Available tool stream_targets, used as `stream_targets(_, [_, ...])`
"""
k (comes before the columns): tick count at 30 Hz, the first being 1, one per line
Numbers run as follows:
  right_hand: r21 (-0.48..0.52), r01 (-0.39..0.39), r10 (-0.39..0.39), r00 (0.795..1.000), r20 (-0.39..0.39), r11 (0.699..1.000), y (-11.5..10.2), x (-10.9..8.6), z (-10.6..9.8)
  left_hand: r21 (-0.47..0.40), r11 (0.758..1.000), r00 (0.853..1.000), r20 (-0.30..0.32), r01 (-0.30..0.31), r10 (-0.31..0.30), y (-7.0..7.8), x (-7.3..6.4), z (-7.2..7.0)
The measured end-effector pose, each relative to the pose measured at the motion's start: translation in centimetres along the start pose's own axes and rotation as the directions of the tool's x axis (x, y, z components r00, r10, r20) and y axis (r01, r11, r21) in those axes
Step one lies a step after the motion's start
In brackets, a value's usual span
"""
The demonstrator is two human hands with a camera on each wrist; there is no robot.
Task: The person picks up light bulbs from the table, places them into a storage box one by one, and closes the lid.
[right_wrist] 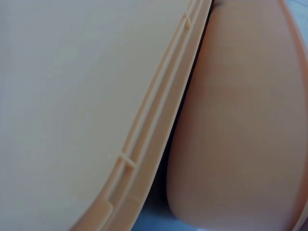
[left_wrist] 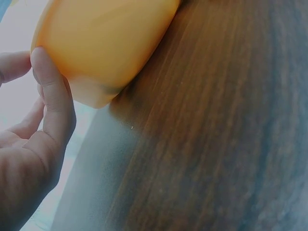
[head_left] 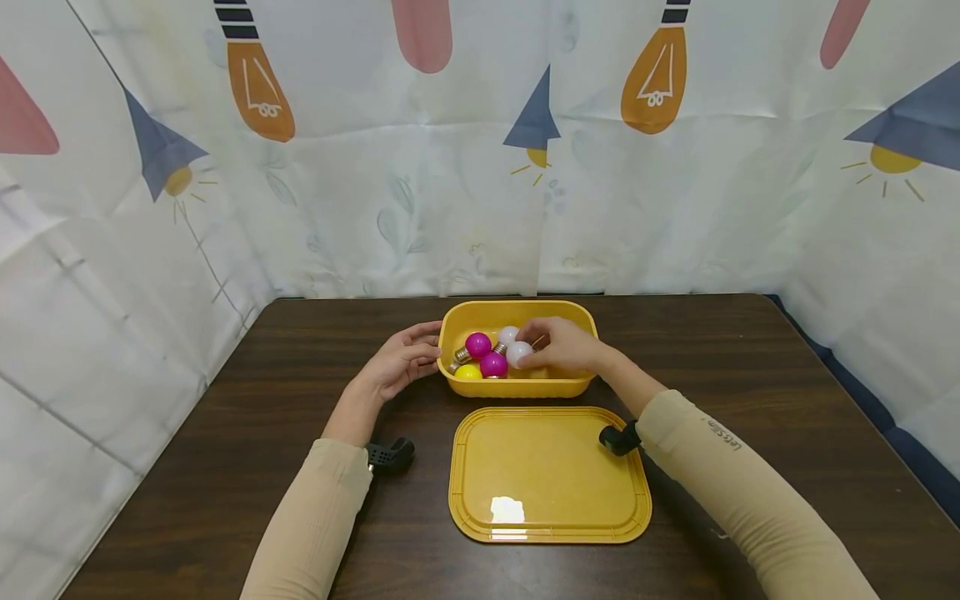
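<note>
A yellow plastic container (head_left: 517, 388) holds several small light bulbs, among them a magenta bulb (head_left: 478, 345), a second magenta bulb (head_left: 493, 365) and a yellow bulb (head_left: 468, 372). At its left end my left hand (head_left: 397, 362) pinches the rim between thumb and fingers; the left wrist view shows the thumb (left_wrist: 47, 67) against the outer wall. My right hand (head_left: 562, 343) reaches over into the container, thumb and fingers around a white bulb (head_left: 519, 354). Another white bulb (head_left: 507, 335) lies just behind it. The right wrist view does not show the right hand.
A yellow lid (head_left: 551, 475) with a raised rim lies flat in front of the container, under the right wrist's black camera (head_left: 619, 439). Both stand on a dark wooden table (head_left: 360, 333). A white patterned curtain (head_left: 465, 208) hangs behind.
</note>
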State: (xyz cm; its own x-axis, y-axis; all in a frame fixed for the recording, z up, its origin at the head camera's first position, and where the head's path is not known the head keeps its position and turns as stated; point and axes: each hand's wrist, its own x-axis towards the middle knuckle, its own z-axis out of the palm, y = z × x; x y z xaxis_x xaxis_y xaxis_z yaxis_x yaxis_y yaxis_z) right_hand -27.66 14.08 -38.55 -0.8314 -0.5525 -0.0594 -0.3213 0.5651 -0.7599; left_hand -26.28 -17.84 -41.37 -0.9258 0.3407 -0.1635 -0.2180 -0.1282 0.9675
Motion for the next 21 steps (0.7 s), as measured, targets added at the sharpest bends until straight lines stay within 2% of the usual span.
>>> stream_targets(12, [-0.047,0.026,-0.025,0.999,0.031,0.999,0.09,0.04,0.17,0.006,1.000,1.000,0.003,0.002,-0.002,-0.03,-0.14,-0.03])
stream_targets(21, [-0.017,0.018,-0.018,0.999,0.040,1.000,-0.25,-0.09,0.05,0.006,1.000,1.000,0.001,0.002,-0.002,0.01,-0.05,-0.05])
